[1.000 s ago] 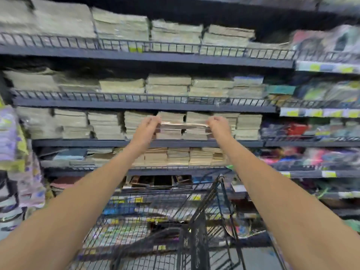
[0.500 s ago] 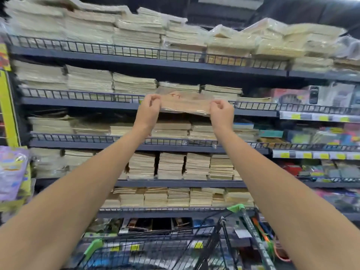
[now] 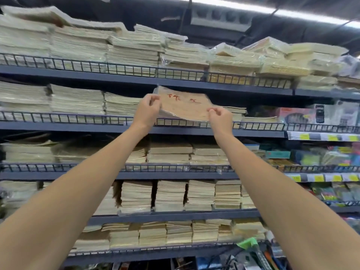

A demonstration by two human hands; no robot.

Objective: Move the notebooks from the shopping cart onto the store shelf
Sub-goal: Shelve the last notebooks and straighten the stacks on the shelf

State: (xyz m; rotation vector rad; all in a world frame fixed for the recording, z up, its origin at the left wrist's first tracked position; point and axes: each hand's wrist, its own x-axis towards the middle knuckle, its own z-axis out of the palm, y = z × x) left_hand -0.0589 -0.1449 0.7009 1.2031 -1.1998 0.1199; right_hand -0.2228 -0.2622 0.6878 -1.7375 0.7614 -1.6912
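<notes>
Before the store shelf (image 3: 136,127), both hands' fingers (image 3: 153,99) pinch the notebook pack's (image 3: 184,106) side edges.

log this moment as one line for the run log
stage: placing | left hand: gripping notebook pack | right hand: gripping same pack | pack: tilted, at second shelf | not yet released

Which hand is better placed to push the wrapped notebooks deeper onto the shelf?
Probably the right hand: it grips the notebook pack's near lower edge, behind it. The left hand holds its side edge.
</notes>
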